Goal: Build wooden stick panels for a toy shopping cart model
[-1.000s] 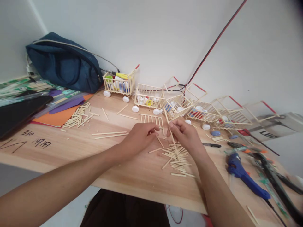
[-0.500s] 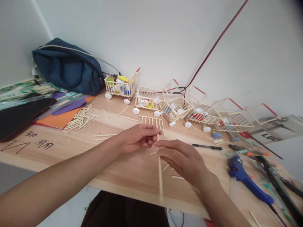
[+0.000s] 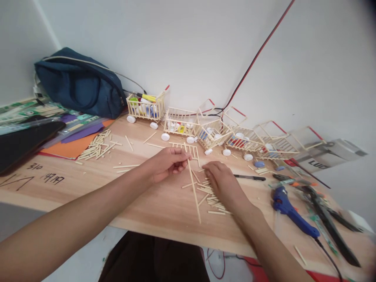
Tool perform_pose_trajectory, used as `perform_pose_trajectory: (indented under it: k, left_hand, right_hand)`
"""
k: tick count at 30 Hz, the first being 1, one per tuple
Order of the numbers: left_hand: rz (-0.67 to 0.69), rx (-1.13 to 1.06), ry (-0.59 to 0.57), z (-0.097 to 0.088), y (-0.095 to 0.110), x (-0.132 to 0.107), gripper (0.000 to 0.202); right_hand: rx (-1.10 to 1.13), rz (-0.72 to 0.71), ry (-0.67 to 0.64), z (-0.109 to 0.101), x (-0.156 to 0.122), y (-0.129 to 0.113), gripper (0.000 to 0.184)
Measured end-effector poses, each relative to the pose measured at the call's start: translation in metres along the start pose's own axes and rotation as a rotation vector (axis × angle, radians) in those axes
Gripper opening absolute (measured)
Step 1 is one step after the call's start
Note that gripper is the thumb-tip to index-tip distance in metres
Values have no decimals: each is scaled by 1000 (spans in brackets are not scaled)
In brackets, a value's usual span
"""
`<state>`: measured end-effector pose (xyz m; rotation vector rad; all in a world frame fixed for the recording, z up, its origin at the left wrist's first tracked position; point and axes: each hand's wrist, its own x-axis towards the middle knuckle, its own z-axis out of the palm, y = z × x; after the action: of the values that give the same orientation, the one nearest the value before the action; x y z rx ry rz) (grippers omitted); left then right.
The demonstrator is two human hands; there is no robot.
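My left hand [image 3: 173, 163] pinches a thin wooden stick [image 3: 192, 187] near its upper end; the stick slants down toward the table's front edge. My right hand [image 3: 223, 180] is lowered over a heap of short cut sticks [image 3: 214, 200], fingers loosely bent, its fingertips close to one short piece. Its thumb is hidden, and I see nothing held in it. Just beyond my left hand lies a small ladder-like stick frame [image 3: 192, 150], flat on the table.
Along the wall stand several stick-built carts [image 3: 180, 121] with white or blue wheels. At left are a blue bag [image 3: 80, 84] and another stick pile [image 3: 98, 145]. To the right lie a black pen [image 3: 249, 177], a blue glue gun [image 3: 293, 213] and black-handled tools [image 3: 329, 223].
My right hand has let go of the long stick and moved to the short sticks on the right, uncovering part of the heap. My left hand still holds the stick. The view has shifted slightly.
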<state>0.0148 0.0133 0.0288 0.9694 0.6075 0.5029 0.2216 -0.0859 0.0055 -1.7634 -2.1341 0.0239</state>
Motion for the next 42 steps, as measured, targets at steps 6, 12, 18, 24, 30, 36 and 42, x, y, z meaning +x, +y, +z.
perform_pose_trajectory:
  k: [6, 12, 18, 24, 30, 36, 42]
  left_hand:
    - [1, 15, 4, 1, -1, 0, 30]
    - [49, 33, 7, 2, -5, 0, 31]
    - [126, 94, 2, 0, -10, 5, 33]
    - [343, 715, 162, 5, -12, 2, 19]
    - [630, 1370, 59, 11, -22, -4, 28]
    - [588, 1543, -47, 8, -31, 0, 24]
    - [593, 1572, -66, 7, -31, 1, 22]
  right_hand:
    - [132, 62, 36, -20, -4, -24, 21]
    - [583, 298, -7, -20, 3, -54, 14]
    - [567, 353, -44, -16, 13, -52, 12]
    - [200, 440, 86, -17, 18, -15, 21]
    - [17, 490, -17, -5, 24, -2, 17]
    - [-5, 493, -74, -1, 27, -6, 17]
    - [-10, 477, -99, 0, 29, -4, 20]
